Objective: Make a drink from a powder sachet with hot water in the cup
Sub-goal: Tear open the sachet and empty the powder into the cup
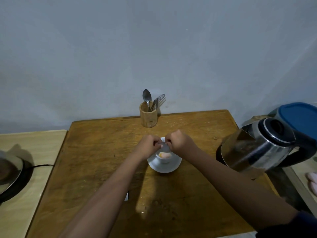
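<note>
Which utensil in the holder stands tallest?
The metal spoon, bowl end up on the left side of the wooden utensil holder. Its bowl rises above the metal fork, which leans right with its tines lower. The other handles are shorter.

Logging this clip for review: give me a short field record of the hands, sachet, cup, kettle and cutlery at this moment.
left hand: pinching the sachet
right hand: pinching the sachet
sachet: small, blurred, held over the cup
cup: white, on saucer, orange-pink powder inside
water in cup: none visible
kettle: on table's right side, untouched
cutlery holder: wooden, at far edge, with spoon and fork
</note>
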Demonstrator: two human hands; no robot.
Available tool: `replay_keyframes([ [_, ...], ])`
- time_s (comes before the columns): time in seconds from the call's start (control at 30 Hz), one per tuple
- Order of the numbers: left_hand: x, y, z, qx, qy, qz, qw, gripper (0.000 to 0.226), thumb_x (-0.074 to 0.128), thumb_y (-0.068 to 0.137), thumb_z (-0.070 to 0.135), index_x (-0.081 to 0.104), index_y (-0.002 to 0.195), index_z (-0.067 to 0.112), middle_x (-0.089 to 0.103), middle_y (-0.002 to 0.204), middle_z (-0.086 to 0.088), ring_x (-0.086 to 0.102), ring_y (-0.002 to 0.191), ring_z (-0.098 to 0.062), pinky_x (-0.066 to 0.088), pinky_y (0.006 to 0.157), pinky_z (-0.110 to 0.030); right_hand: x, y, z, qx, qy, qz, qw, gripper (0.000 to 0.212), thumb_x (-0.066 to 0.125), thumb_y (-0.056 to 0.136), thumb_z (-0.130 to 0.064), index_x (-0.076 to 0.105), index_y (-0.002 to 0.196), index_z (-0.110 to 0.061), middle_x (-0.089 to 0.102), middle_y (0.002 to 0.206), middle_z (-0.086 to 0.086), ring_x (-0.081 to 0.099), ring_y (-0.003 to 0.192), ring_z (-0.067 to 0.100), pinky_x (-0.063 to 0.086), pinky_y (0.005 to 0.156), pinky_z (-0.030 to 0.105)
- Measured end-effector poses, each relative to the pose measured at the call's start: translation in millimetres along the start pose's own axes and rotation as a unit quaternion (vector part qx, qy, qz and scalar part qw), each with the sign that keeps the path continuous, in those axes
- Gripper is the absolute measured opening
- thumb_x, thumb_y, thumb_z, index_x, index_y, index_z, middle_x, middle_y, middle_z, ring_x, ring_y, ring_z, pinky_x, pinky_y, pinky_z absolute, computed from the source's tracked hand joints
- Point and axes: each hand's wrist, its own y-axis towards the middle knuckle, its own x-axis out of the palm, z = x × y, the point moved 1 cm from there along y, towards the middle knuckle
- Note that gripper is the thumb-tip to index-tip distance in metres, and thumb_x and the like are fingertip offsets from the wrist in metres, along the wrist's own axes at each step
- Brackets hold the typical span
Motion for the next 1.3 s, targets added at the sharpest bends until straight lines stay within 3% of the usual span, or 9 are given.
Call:
replay_keyframes([
  [0.07, -0.4, -1.3, 0.3, -0.003, 0.004, 0.011, 1.0, 0.015, 0.061, 0.085, 0.014, 0.071, 0.094, 0.007, 0.07, 0.091, -0.014, 0.058, 0.078, -0.02, 0.041, 0.065, -0.027, 0.4, -0.3, -0.8, 0.016, 0.012, 0.001, 1.0, 0.019, 0.052, 0.082, -0.009, 0.069, 0.084, -0.002, 0.07, 0.079, 0.017, 0.064, 0.073, 0.031, 0.044, 0.057, 0.032],
  [0.2, -0.6, -2.3, 1.8, -0.005, 0.001, 0.034, 0.999, 0.015, 0.06, 0.085, 0.015, 0.071, 0.095, 0.011, 0.07, 0.094, -0.01, 0.061, 0.086, -0.022, 0.049, 0.073, -0.034, 1.8, -0.4, -0.3, 0.062, 0.031, 0.003, 0.998, 0.02, 0.051, 0.085, -0.008, 0.07, 0.084, -0.002, 0.071, 0.083, 0.016, 0.065, 0.077, 0.029, 0.043, 0.058, 0.028],
  [0.4, -0.2, -6.6, 2.3, 0.042, 0.023, 0.036, 0.998, 0.018, 0.058, 0.087, 0.019, 0.071, 0.1, 0.016, 0.074, 0.094, -0.006, 0.063, 0.083, -0.018, 0.051, 0.075, -0.035, 1.7, -2.1, 0.6, 0.092, 0.036, -0.002, 0.995, 0.017, 0.055, 0.086, -0.01, 0.071, 0.089, -0.005, 0.07, 0.087, 0.014, 0.061, 0.074, 0.025, 0.042, 0.062, 0.028],
  [0.57, -3.3, -8.4, 5.6, 0.046, 0.037, 0.069, 0.996, 0.019, 0.057, 0.088, 0.019, 0.071, 0.1, 0.015, 0.074, 0.095, -0.008, 0.064, 0.084, -0.02, 0.054, 0.077, -0.04, -1.6, -2.3, -0.4, 0.076, 0.063, 0.002, 0.995, 0.021, 0.053, 0.089, -0.014, 0.072, 0.093, -0.006, 0.072, 0.089, 0.015, 0.063, 0.077, 0.025, 0.052, 0.07, 0.034],
  [0.77, -3.5, -8.8, 9.7, 0.052, 0.044, 0.086, 0.994, 0.019, 0.057, 0.087, 0.019, 0.073, 0.096, 0.012, 0.075, 0.09, -0.009, 0.063, 0.077, -0.02, 0.048, 0.066, -0.032, -9.8, -4.0, -7.9, 0.076, 0.018, -0.012, 0.997, 0.022, 0.051, 0.089, -0.013, 0.071, 0.091, -0.006, 0.069, 0.088, 0.014, 0.061, 0.079, 0.027, 0.043, 0.063, 0.03],
  [0.97, -2.9, -11.3, 9.6, 0.049, 0.032, 0.095, 0.994, 0.018, 0.058, 0.087, 0.02, 0.072, 0.096, 0.013, 0.074, 0.092, -0.009, 0.065, 0.082, -0.021, 0.055, 0.076, -0.043, -15.8, -6.6, -10.9, 0.083, 0.011, -0.016, 0.996, 0.013, 0.057, 0.085, -0.008, 0.07, 0.084, -0.006, 0.064, 0.08, 0.009, 0.06, 0.077, 0.024, 0.043, 0.062, 0.03],
  [1.17, -2.7, -11.1, 11.6, 0.044, 0.002, 0.096, 0.994, 0.015, 0.059, 0.086, 0.017, 0.069, 0.097, 0.012, 0.072, 0.094, -0.008, 0.063, 0.087, -0.019, 0.055, 0.08, -0.039, -25.0, -12.6, -18.6, 0.052, -0.06, -0.002, 0.997, 0.013, 0.055, 0.084, -0.007, 0.065, 0.076, -0.009, 0.052, 0.066, 0.005, 0.048, 0.066, 0.023, 0.033, 0.056, 0.027],
  [1.3, -5.0, -8.8, 9.2, 0.037, -0.011, 0.096, 0.995, 0.012, 0.06, 0.086, 0.016, 0.068, 0.093, 0.011, 0.071, 0.092, -0.009, 0.063, 0.087, -0.019, 0.054, 0.081, -0.039, -23.4, -11.1, -17.8, 0.075, -0.003, 0.001, 0.997, 0.015, 0.055, 0.085, -0.007, 0.067, 0.076, -0.01, 0.06, 0.071, 0.005, 0.053, 0.068, 0.02, 0.038, 0.055, 0.027],
])
